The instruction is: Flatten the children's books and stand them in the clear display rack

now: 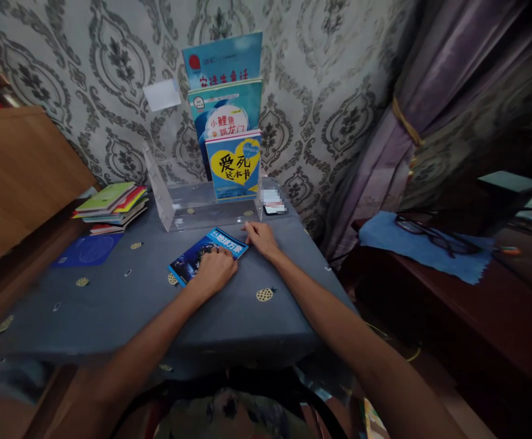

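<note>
A small blue book [193, 255] with white Chinese lettering and a dark picture lies flat on the cloth-covered table. My left hand [218, 268] is over its near edge, fingers curled down on the cover and thumb along the right side; the fingertips are partly hidden. Beside the book's right corner, my right hand [261, 239] rests on the cloth with its fingers bent together, and nothing shows in them. Just behind stands a clear acrylic book rack [193, 214]. On its right side are a blue book with a yellow heart [236, 166], a teal book [198, 119] and a taller blue book [222, 58].
To the left are a stack of thin books [110, 204] and a flat blue booklet [87, 250]. A phone [274, 201] lies right of the rack. Glasses [435, 235] sit on a blue cloth [385, 235] on a dark side table. A wooden panel [23, 177] borders the left.
</note>
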Demonstrator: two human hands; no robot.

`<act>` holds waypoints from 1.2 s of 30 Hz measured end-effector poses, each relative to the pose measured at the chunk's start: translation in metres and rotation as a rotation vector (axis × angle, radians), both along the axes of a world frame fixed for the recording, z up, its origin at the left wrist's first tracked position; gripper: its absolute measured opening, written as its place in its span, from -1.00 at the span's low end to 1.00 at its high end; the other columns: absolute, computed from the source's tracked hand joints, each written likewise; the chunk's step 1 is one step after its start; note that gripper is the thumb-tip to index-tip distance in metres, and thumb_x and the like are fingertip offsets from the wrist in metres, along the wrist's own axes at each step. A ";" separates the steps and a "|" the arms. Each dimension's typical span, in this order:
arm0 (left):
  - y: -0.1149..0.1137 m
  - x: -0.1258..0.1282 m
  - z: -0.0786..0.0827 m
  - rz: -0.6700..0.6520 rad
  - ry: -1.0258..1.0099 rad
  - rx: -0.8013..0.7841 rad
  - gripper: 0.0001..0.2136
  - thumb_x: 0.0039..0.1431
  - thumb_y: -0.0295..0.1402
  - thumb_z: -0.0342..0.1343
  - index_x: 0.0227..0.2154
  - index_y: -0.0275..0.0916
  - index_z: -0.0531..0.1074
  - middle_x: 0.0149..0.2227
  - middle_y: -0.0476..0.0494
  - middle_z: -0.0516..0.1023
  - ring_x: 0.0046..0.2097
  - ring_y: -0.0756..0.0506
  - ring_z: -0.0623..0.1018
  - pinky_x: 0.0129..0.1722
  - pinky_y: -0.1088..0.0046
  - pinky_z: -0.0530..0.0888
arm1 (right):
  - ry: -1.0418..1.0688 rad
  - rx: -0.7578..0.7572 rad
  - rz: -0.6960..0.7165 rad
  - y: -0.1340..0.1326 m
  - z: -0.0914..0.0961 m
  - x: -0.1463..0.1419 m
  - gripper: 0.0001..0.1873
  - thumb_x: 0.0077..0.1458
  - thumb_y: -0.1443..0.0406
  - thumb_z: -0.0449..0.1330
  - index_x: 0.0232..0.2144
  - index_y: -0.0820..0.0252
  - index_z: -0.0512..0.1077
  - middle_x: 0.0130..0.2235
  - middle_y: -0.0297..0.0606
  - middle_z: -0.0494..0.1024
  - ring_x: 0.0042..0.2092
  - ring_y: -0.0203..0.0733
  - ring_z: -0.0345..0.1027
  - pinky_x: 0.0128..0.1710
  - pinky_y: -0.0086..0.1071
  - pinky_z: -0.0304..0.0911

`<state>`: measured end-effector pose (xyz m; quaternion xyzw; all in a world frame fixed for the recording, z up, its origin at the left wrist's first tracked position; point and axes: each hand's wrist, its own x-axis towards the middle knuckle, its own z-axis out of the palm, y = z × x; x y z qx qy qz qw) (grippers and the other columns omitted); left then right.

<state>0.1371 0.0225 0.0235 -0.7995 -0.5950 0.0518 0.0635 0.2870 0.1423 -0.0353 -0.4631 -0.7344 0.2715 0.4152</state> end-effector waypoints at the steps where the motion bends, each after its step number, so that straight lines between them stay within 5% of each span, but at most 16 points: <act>1: -0.001 0.000 0.000 -0.003 -0.002 0.005 -0.62 0.41 -0.31 -0.14 -0.05 -0.52 0.48 -0.06 -0.53 0.56 0.00 -0.33 0.57 -0.14 0.19 0.50 | 0.010 0.001 -0.001 0.000 -0.001 0.000 -0.52 0.39 0.14 -0.04 -0.25 0.27 0.60 -0.58 -0.27 0.57 -0.41 -0.17 0.49 -0.25 -0.37 0.30; 17: -0.001 0.002 -0.010 -0.012 0.036 0.055 -0.60 0.43 -0.33 -0.20 -0.05 -0.52 0.48 -0.06 -0.54 0.55 0.01 -0.37 0.55 -0.16 0.16 0.53 | 0.085 0.006 -0.009 0.000 -0.001 -0.001 -0.49 0.37 0.08 -0.05 -0.29 0.24 0.60 -0.57 -0.27 0.57 -0.43 -0.17 0.49 -0.25 -0.36 0.33; 24: -0.002 -0.004 -0.018 -0.010 -0.005 0.088 -0.59 0.41 -0.25 -0.10 0.04 -0.50 0.43 0.06 -0.54 0.51 0.13 -0.34 0.49 -0.01 0.15 0.50 | 0.055 0.028 0.019 -0.006 0.003 -0.001 -0.52 0.36 0.13 -0.04 -0.31 0.26 0.59 -0.60 -0.30 0.55 -0.46 -0.19 0.46 -0.28 -0.38 0.30; 28: -0.009 -0.031 -0.014 -0.082 -0.110 0.044 -0.58 0.39 -0.14 -0.03 0.13 -0.32 0.41 0.22 -0.36 0.44 0.25 -0.26 0.42 0.17 0.19 0.41 | -0.026 0.035 0.035 -0.010 0.005 -0.002 -0.56 0.36 0.18 -0.02 -0.32 0.27 0.59 -0.58 -0.30 0.55 -0.44 -0.18 0.48 -0.26 -0.38 0.28; 36: -0.043 -0.134 -0.011 -0.161 -0.358 -0.154 -0.49 0.35 -0.03 0.00 0.26 -0.14 0.32 0.34 -0.22 0.29 0.37 -0.19 0.26 0.32 0.14 0.24 | -0.123 0.028 0.046 -0.011 0.008 -0.002 -0.53 0.38 0.16 -0.04 -0.35 0.22 0.60 -0.55 -0.29 0.59 -0.41 -0.17 0.48 -0.26 -0.38 0.26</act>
